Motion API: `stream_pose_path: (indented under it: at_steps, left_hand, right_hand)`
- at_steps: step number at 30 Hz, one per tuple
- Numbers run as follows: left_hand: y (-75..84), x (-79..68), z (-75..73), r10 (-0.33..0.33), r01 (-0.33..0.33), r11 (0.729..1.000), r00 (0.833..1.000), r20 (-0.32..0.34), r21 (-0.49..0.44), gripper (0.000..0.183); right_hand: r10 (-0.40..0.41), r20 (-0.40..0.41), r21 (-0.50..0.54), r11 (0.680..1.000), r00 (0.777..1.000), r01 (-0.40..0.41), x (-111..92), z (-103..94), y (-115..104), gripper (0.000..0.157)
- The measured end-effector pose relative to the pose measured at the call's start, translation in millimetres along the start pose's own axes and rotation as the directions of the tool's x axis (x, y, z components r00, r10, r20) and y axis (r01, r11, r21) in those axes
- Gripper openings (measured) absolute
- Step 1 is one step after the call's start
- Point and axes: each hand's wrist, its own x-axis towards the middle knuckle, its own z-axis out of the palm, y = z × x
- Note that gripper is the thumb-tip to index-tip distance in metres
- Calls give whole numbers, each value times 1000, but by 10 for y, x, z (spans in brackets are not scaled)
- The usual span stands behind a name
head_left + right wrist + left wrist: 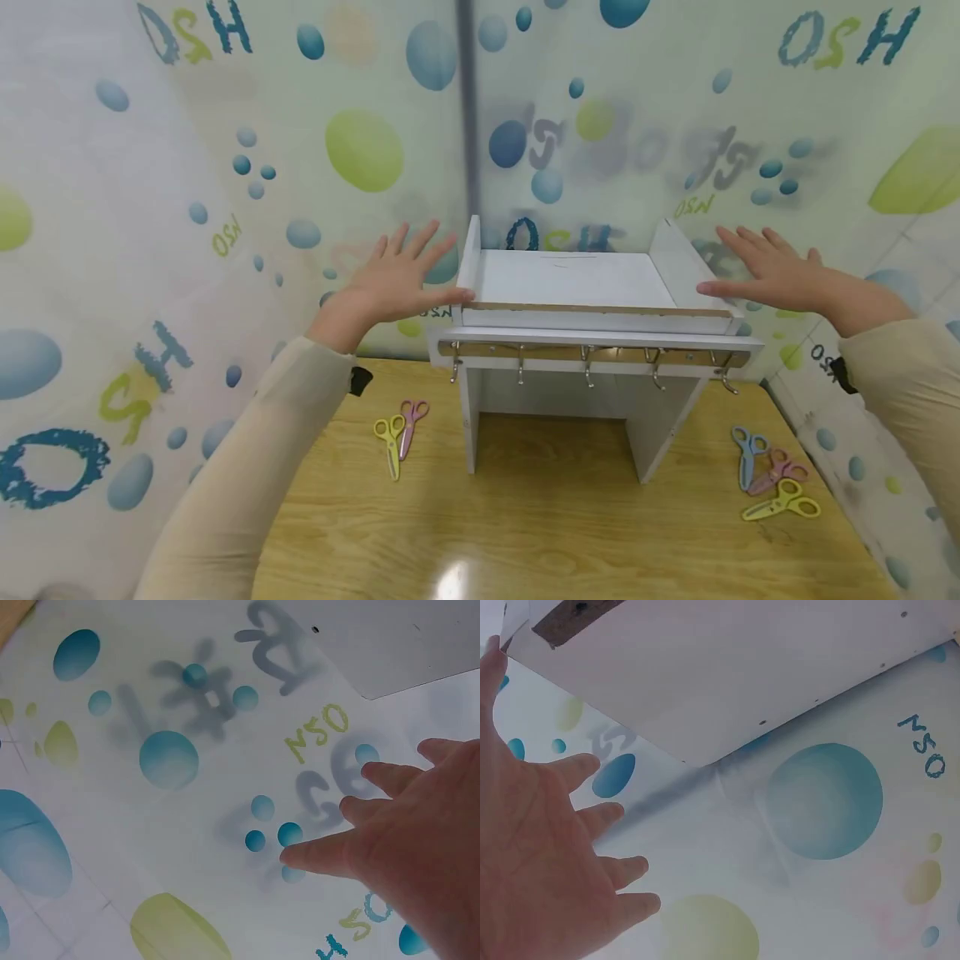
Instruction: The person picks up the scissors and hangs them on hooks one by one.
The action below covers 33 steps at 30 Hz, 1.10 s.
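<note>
A white shelf rack [577, 279] with a row of metal hooks [588, 367] along its front stands on the wooden table. Beside its upper left side my left hand [397, 279] is spread with straight fingers, the thumb tip at the side panel's front edge; whether it touches, I cannot tell. In the left wrist view, the left palm [532, 847] appears below the white panel [727, 682]. On the other side, my right hand [780, 271] is also spread, its thumb near the right side panel. The right wrist view shows that hand [420, 817] holding nothing.
Yellow scissors [390, 442] and pink scissors [411, 427] lie left of the rack on the table [525, 533]. To the right lie blue scissors [748, 457], pink scissors [776, 472] and yellow scissors [783, 502]. Patterned curtains [360, 100] hang close behind and at both sides.
</note>
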Motion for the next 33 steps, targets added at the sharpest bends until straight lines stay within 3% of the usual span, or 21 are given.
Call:
stream_pose_path:
  at_steps: [19, 33]
  left_hand:
    - [109, -152, 81, 139, -139, 990, 988, -60, 2, 89]
    - [145, -188, 164, 271, -276, 961, 956, -116, -32, 84]
  right_hand:
    - [30, -16, 52, 998, 999, -29, -138, 56, 281, 98]
    - [42, -3, 62, 997, 999, -42, -259, 188, 462, 96]
